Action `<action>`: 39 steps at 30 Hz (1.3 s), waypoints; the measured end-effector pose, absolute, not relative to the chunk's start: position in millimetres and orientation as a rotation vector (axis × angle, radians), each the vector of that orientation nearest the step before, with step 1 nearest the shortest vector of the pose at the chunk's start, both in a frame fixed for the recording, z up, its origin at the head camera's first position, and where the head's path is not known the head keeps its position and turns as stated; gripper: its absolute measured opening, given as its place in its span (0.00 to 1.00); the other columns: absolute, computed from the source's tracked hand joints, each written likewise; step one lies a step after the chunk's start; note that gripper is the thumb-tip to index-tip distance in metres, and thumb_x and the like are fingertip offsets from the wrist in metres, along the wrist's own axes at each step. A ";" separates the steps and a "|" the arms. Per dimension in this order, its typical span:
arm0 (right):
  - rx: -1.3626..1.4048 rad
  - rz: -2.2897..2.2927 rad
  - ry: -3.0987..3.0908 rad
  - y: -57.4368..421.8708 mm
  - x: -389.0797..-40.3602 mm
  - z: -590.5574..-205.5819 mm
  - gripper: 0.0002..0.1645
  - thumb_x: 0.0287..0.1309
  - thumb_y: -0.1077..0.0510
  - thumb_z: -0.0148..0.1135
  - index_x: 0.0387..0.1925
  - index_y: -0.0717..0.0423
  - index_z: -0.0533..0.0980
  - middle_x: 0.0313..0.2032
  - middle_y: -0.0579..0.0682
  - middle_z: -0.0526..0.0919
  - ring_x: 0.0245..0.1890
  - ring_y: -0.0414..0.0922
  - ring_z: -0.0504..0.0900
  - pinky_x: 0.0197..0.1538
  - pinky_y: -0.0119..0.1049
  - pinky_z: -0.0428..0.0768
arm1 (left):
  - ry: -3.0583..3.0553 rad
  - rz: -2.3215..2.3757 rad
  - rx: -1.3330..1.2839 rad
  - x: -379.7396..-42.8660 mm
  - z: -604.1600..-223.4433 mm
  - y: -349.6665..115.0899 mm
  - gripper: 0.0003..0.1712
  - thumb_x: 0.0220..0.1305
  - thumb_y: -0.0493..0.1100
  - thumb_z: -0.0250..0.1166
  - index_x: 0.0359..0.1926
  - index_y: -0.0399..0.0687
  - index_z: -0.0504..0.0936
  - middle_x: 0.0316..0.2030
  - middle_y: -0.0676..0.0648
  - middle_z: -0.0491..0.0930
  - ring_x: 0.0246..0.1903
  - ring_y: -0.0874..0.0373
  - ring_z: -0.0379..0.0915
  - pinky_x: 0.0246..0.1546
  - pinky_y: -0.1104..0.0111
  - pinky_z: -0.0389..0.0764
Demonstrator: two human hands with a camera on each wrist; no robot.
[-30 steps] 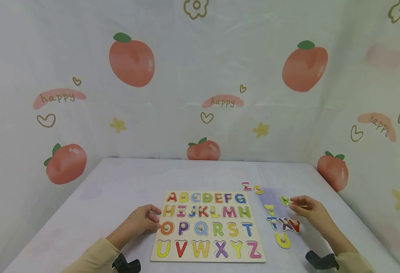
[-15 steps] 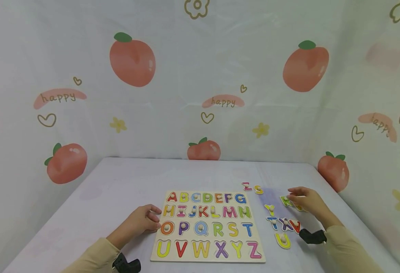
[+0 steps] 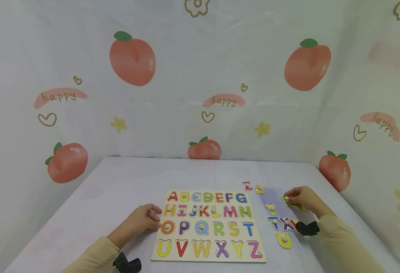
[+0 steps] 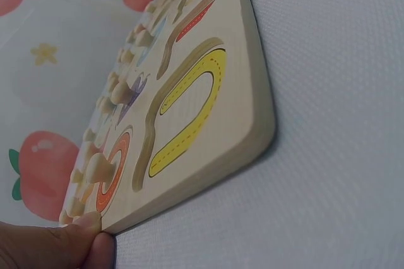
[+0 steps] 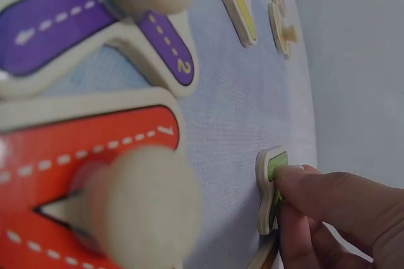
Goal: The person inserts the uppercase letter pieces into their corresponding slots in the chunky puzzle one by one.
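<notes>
1. The bare left hand point(image 3: 142, 220) rests at the left edge of the pale wooden alphabet board point(image 3: 226, 229), fingers loosely bent, thumb and forefinger tips touching it. The left wrist view adds the board's thick, rounded side.
2. Right of the board, knobbed wooden letters lie scattered: pink Z point(image 3: 247, 185) and yellow S point(image 3: 259, 189) by its far corner, then yellow Y point(image 3: 271, 208), blue T point(image 3: 274, 222), yellow U point(image 3: 279, 242) and purple X point(image 3: 286, 224).
3. Further right of the board is a green wooden letter piece point(image 5: 266, 184). Its visible long edge slants from far left to near right; fingers cover too much to tell which end is its top, or whether it is lifted.
4. The red V point(image 5: 57, 139), right of the board, is mostly behind the black wrist camera point(image 3: 308, 228) in the head view; the right wrist view shows it large.
5. The bare right hand point(image 3: 306, 200), farthest from the board, pinches the green piece.
</notes>
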State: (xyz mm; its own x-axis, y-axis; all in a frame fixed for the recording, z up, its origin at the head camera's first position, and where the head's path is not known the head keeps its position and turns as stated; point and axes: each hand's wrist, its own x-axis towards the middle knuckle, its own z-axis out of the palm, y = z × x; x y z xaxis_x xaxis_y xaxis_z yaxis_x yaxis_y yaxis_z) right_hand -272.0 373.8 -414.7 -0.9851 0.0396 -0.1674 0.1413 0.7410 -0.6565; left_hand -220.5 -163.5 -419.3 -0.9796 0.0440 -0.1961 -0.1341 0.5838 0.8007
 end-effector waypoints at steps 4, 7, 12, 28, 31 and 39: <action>0.170 -1.018 2.815 371.5 -273.8 -413.9 0.13 0.56 0.61 0.66 0.41 0.65 0.80 0.32 0.52 0.81 0.32 0.45 0.76 0.34 0.35 0.75 | 2.629 1.338 -0.069 -220.7 -419.1 -163.4 0.24 0.48 0.33 0.74 0.48 0.36 0.77 0.29 0.46 0.78 0.28 0.57 0.73 0.29 0.68 0.79; 0.176 -0.984 2.845 363.1 -271.9 -408.6 0.12 0.57 0.60 0.65 0.41 0.63 0.81 0.33 0.52 0.82 0.33 0.46 0.76 0.35 0.37 0.74 | 2.629 1.339 -0.069 -221.1 -420.2 -163.7 0.24 0.48 0.32 0.74 0.48 0.36 0.77 0.29 0.46 0.78 0.28 0.57 0.73 0.29 0.68 0.79; 0.063 -1.013 2.895 334.4 -262.7 -391.1 0.13 0.57 0.57 0.66 0.41 0.62 0.81 0.34 0.51 0.84 0.35 0.46 0.78 0.43 0.45 0.77 | 2.635 1.335 -0.082 -222.3 -422.2 -164.7 0.24 0.48 0.32 0.74 0.48 0.36 0.77 0.29 0.47 0.77 0.28 0.57 0.73 0.29 0.68 0.78; -0.294 -1.215 2.807 222.0 -228.0 -385.7 0.08 0.50 0.57 0.73 0.31 0.57 0.83 0.26 0.45 0.82 0.28 0.41 0.76 0.33 0.33 0.76 | 2.619 1.345 -0.074 -223.0 -423.0 -165.2 0.24 0.48 0.33 0.74 0.48 0.36 0.77 0.29 0.46 0.77 0.27 0.57 0.74 0.29 0.68 0.79; -0.386 -1.231 2.773 204.9 -222.7 -392.7 0.08 0.48 0.57 0.74 0.30 0.56 0.83 0.25 0.44 0.81 0.26 0.40 0.76 0.30 0.31 0.75 | 2.619 1.346 -0.075 -223.3 -423.6 -165.2 0.24 0.48 0.32 0.74 0.48 0.36 0.77 0.29 0.46 0.77 0.27 0.58 0.74 0.29 0.68 0.79; -0.434 -1.234 2.721 168.3 -215.7 -414.1 0.07 0.45 0.58 0.76 0.26 0.53 0.82 0.23 0.41 0.80 0.25 0.38 0.74 0.29 0.28 0.73 | 2.597 1.404 -0.053 -222.9 -425.8 -166.0 0.23 0.48 0.29 0.71 0.47 0.34 0.77 0.29 0.45 0.76 0.27 0.57 0.73 0.28 0.67 0.79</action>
State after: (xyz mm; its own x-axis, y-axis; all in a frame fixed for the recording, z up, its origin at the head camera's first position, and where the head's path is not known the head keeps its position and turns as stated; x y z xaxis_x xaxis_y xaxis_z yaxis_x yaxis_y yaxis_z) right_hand -215.7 168.3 -414.1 -0.9514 -0.3080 0.0075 -0.2085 0.6258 -0.7516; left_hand -222.9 -166.0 -425.8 -0.9815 0.0580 -0.1824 -0.1209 0.5510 0.8257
